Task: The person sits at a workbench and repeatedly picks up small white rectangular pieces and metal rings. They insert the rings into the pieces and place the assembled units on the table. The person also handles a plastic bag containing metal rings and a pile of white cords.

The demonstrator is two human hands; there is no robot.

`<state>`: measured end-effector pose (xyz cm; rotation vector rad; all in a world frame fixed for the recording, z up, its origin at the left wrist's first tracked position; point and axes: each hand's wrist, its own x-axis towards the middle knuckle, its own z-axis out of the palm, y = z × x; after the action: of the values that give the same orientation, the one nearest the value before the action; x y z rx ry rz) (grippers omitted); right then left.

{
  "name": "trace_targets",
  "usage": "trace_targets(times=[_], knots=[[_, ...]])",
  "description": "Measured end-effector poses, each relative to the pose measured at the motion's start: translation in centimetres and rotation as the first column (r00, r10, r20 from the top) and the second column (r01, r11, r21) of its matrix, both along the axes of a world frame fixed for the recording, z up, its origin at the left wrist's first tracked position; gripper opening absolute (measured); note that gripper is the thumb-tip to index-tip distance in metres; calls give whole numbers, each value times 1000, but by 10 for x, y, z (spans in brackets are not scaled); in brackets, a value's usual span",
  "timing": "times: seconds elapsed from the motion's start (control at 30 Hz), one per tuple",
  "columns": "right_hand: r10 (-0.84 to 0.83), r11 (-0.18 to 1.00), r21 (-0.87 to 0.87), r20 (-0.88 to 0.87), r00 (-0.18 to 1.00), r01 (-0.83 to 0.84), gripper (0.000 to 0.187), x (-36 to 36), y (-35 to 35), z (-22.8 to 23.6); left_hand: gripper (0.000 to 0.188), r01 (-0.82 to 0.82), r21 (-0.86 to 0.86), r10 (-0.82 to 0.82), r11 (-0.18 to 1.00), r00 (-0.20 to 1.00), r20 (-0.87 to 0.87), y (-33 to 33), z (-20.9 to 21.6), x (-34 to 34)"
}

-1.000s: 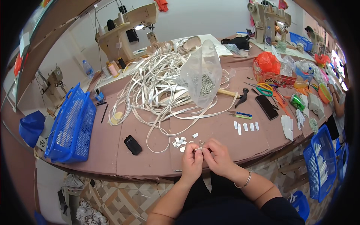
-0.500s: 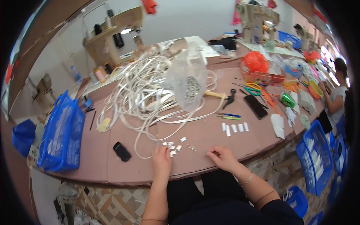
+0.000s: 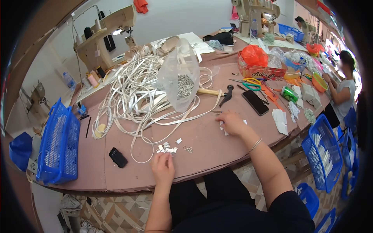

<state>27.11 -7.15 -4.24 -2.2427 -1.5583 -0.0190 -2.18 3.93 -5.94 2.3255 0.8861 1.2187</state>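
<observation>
My left hand [image 3: 163, 170] rests near the table's front edge, fingers curled together at a small pile of folded white pieces [image 3: 167, 148]. Whatever its fingertips may hold is hidden. Just right of that pile lie several tiny metal rings [image 3: 189, 149]. My right hand [image 3: 232, 122] is farther out over a row of short white strips [image 3: 226, 132], which it partly covers. Its fingers are bent downward, and I cannot make out what is between them. The tip of the thread snips [image 3: 216, 112] shows beside those fingers; their handle is hidden under the hand.
Behind lie tangled white straps [image 3: 132, 91] and a clear bag of metal bits [image 3: 184, 86]. A hammer [image 3: 226, 96], phone [image 3: 255, 102] and scissors [image 3: 251, 84] are at right. A black case [image 3: 118, 157] and blue basket [image 3: 58, 147] stand left. Another person [image 3: 345, 85] sits far right.
My right hand has moved forward and right, from beside the metal rings to over the white strips and snips. My left hand stays at the white pieces. The view has shifted slightly.
</observation>
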Motion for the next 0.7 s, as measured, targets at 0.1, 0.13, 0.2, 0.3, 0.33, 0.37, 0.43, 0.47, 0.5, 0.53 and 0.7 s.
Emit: trace_targets(times=[0.1, 0.13, 0.2, 0.3, 0.33, 0.37, 0.43, 0.47, 0.5, 0.53, 0.7], knots=[[-76, 963, -266, -117, 990, 42, 22, 12, 10, 14, 8, 134, 41, -133, 990, 991, -29, -12, 3, 7], [-102, 940, -338, -160, 982, 43, 23, 13, 11, 17, 9, 180, 54, -178, 982, 983, -34, -15, 6, 12], [-16, 975, -222, -88, 996, -4, 20, 6, 7, 22, 11, 209, 79, -204, 975, 977, -62, -18, 10, 22], [37, 995, 96, -243, 969, -13, 13, -18, -6, 25, 12, 198, 110, -184, 974, 975, -126, -16, 12, 38], [36, 983, 181, -326, 945, 25, 11, -32, -10, 25, 12, 185, 120, -166, 975, 974, -154, -16, 11, 42], [43, 963, 260, -407, 912, 70, 9, -44, -14, 22, 12, 183, 109, -160, 977, 968, -194, -16, 9, 44], [41, 953, 252, -661, 749, 170, 7, -64, -23, 11, 13, 194, 93, -161, 977, 947, -278, -16, 3, 47], [46, 947, 238, -768, 639, 218, 7, -70, -26, 6, 12, 187, 75, -164, 979, 955, -248, -15, 1, 47], [46, 946, 228, -796, 603, 229, 8, -73, -30, 0, 11, 193, 56, -177, 980, 959, -221, -16, -1, 48], [47, 946, 219, -823, 566, 240, 9, -75, -32, -7, 11, 200, 36, -189, 979, 962, -195, -16, -2, 49], [88, 928, 277, -814, 574, 250, 12, -73, -30, -12, 6, 217, -134, -248, 967, 922, -298, -7, 10, 55]])
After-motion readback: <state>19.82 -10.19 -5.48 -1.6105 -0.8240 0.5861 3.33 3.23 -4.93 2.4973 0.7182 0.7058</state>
